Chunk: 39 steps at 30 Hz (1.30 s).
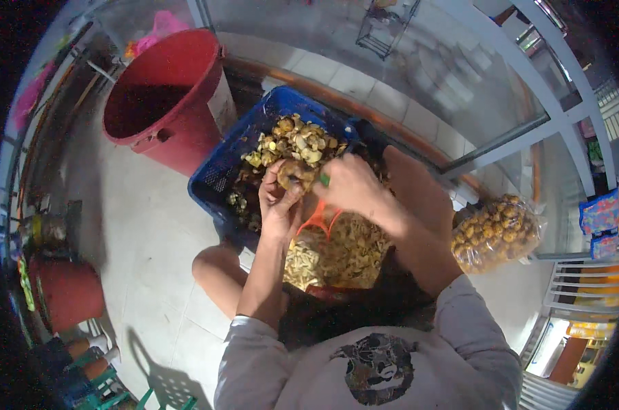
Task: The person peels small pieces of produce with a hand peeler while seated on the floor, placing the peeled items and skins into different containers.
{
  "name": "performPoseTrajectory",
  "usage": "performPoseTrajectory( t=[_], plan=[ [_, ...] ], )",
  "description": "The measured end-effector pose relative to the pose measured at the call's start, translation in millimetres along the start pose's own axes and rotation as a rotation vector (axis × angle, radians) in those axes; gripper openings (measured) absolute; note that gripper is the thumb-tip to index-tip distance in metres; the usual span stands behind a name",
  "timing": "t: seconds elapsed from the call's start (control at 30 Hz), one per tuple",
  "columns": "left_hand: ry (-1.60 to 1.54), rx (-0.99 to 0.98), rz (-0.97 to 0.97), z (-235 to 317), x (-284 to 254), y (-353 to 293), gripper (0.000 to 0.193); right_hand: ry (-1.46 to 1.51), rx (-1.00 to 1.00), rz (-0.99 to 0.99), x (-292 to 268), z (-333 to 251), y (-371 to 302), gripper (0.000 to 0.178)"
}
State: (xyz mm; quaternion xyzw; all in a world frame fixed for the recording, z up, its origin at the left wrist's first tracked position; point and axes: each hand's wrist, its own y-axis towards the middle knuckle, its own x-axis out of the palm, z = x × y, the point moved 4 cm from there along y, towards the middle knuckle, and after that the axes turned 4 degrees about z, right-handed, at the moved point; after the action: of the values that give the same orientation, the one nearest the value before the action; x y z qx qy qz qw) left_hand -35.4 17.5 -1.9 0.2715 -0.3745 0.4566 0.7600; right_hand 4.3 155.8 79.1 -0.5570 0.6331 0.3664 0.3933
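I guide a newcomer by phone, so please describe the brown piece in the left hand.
Find the big red bin at upper left, then the blue crate beside it. Over the crate, the left hand holds the brown piece. Unlike the loose pieces heaped beyond, it is held up, showing a dark spot.

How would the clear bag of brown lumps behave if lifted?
The clear bag would probably sag and change shape, since its crinkled film wraps many separate lumps. It looks well filled, so likely weighty. Its shiny surface may feel slippery.
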Motion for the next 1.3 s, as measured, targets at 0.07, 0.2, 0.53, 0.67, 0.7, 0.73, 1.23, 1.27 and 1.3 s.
performPoseTrajectory(
  t=[0.07, 0.2, 0.53, 0.67, 0.7, 0.73, 1.23, 1.27, 1.3],
  plan=[
    [0.022, -0.030, 0.071, 4, 2, -8, 0.050, 0.007, 0.086, -0.065, 6, 23, 16, 0.034],
    [-0.174, -0.050, -0.029, 4, 3, -2, 0.054, -0.022, 0.158, -0.054, -3, 37, 11, 0.035],
    [-0.029, -0.020, 0.105, 19, 3, 5, 0.045, 0.062, -0.142, 0.002, 16, 42, -2, 0.037],
    [0.143, 0.050, 0.168, 27, -10, 9, 0.040, 0.089, 0.004, -0.152, 53, 61, -16, 0.031],
    [0.170, 0.087, 0.198, 36, -18, 6, 0.039, 0.108, 0.062, -0.248, 56, 46, -18, 0.035],
    [0.187, 0.116, 0.209, 39, -19, 8, 0.038, 0.008, 0.088, -0.279, 61, 47, -21, 0.037],
    [0.594, 0.154, 0.022, 71, 19, -27, 0.058, -0.123, 0.048, 0.036, -13, -26, -35, 0.036],
    [0.595, 0.205, -0.038, 68, 21, -24, 0.059, -0.200, -0.030, 0.033, -14, -32, -33, 0.034],
    [0.561, 0.175, -0.062, 67, 18, -23, 0.057, -0.265, -0.106, 0.024, -12, -40, -33, 0.032]
  ],
)
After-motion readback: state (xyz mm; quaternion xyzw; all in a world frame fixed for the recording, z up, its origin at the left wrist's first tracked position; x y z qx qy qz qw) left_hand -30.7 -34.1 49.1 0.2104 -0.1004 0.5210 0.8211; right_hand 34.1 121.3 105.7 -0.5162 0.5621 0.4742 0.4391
